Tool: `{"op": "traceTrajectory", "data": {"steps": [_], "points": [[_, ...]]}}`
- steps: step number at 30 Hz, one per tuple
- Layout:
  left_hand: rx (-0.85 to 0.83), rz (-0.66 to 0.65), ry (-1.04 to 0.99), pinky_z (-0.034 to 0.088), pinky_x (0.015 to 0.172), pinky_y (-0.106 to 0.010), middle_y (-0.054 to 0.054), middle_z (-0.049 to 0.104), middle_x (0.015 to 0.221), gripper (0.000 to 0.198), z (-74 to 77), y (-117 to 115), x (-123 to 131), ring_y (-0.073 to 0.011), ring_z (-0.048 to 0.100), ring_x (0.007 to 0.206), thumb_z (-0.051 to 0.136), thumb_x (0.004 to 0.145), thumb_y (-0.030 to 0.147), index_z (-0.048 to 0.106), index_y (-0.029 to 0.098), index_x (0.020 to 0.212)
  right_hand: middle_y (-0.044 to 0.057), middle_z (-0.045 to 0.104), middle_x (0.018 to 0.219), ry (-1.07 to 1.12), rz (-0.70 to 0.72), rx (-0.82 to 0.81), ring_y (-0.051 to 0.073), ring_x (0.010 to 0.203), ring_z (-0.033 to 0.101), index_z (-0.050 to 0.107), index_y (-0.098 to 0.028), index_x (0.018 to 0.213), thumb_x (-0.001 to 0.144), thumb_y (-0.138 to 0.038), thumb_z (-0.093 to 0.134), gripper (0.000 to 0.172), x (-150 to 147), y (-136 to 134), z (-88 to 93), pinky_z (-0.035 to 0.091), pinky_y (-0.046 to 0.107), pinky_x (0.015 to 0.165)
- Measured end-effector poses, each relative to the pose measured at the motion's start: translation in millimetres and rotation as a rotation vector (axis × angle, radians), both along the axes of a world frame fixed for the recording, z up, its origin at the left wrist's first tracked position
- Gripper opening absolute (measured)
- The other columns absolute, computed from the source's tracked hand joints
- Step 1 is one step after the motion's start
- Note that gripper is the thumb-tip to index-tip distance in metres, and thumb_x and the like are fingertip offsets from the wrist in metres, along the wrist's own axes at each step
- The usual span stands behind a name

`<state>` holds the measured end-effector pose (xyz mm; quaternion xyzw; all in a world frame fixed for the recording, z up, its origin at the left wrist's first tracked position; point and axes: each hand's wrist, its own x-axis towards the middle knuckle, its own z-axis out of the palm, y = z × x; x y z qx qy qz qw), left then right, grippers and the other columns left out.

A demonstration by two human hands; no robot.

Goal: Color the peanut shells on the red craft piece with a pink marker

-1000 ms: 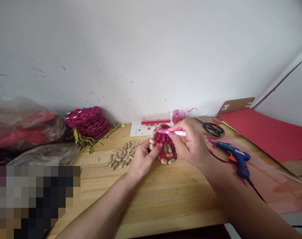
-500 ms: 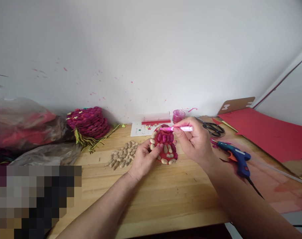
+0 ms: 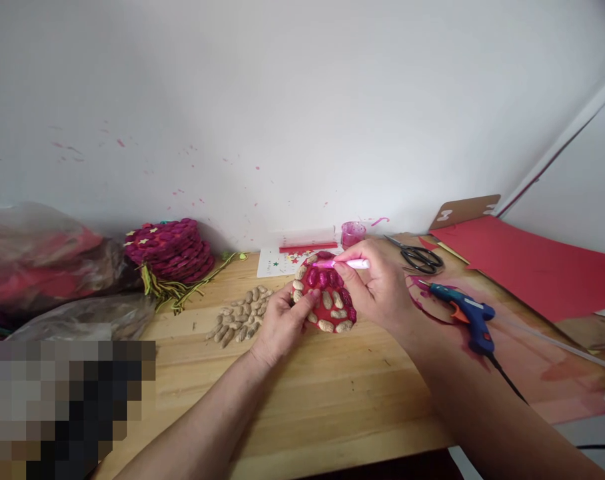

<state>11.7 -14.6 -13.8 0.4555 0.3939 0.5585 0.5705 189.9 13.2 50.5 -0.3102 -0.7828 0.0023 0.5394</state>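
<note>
My left hand (image 3: 285, 323) grips the left edge of a round red card (image 3: 324, 313), its thumb lying on the front. Peanuts in their shells are fixed to the card around the rim and in the middle. Those along the top, the right and the central row look magenta; others are bare tan. Between the thumb and fingers of my right hand (image 3: 380, 287) is a white-handled paintbrush (image 3: 357, 264) with a pink tip. That tip is over the upper part of the card, at or near the peanuts there; exact contact is unclear. Loose peanuts (image 3: 240, 315) lie left of my left hand.
A cup of pink paint (image 3: 353, 233) stands by the wall, near a white sheet (image 3: 270, 265) with star stickers. Rightward lie black scissors (image 3: 422, 260), a blue glue gun (image 3: 475, 317) and red paper (image 3: 532, 267). Leftward are stacked magenta peanut discs (image 3: 172, 253) and plastic bags (image 3: 47, 260).
The paintbrush and my right hand have moved slightly left and down over the card. The whole view has shifted a little; my left hand keeps its hold on the card.
</note>
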Motion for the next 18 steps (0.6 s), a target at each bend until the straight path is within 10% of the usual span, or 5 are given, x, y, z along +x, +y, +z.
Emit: {"op": "traceTrajectory", "data": {"steps": [18], "points": [[-0.052, 0.014, -0.052, 0.026, 0.045, -0.022, 0.006, 0.048, 0.051, 0.052, 7.6, -2.4, 3.9, -0.0058, 0.033, 0.044, 0.091, 0.067, 0.059, 0.058, 0.018, 0.066, 0.003, 0.076, 0.091, 0.024, 0.036, -0.088, 0.018, 0.085, 0.07, 0.065, -0.024, 0.095, 0.099, -0.023, 0.063, 0.004, 1.8, 3.8, -3.2, 0.054, 0.034, 0.078]]}}
